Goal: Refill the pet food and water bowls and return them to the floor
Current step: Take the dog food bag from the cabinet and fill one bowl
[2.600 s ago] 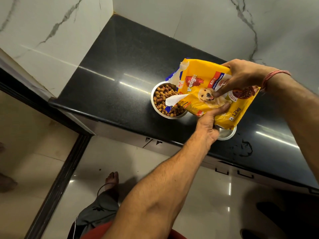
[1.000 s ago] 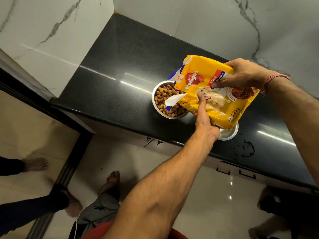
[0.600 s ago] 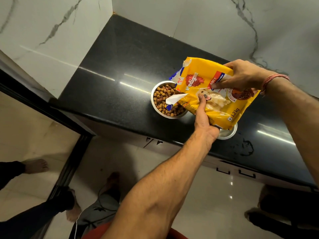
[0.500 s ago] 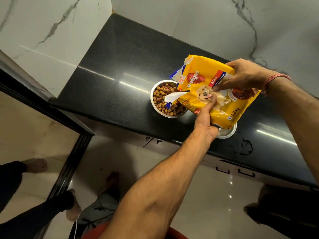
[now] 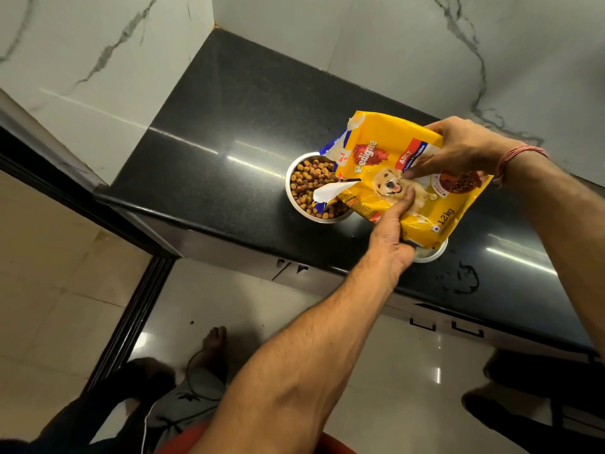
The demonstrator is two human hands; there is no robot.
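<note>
So the steel food bowl (image 5: pixel 311 188) sits near the worktop's front edge, pretty much full of brown kibble. The yellow dog food bag (image 5: pixel 422 178) is tilted over it, torn mouth down, hiding most of the second steel bowl (image 5: pixel 430 253) beside it.

Both hands gripping yellow kibble bag (image 5: pixel 402 178), over filled bowl (image 5: pixel 311 188)

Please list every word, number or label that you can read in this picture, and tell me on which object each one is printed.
All readable text is on the yellow pet food bag, held over the food bowl:
"Pedigree": brand name, on the red emblem.
"No.1": near the torn top edge.
"ADULT": on the red band.
"1.2 kg": near the bottom corner.
A blue strip under "ADULT": too blurred to read.
Small print ending in "THAM" at the lower edge: rest unreadable.
Nothing else carries text.
</note>
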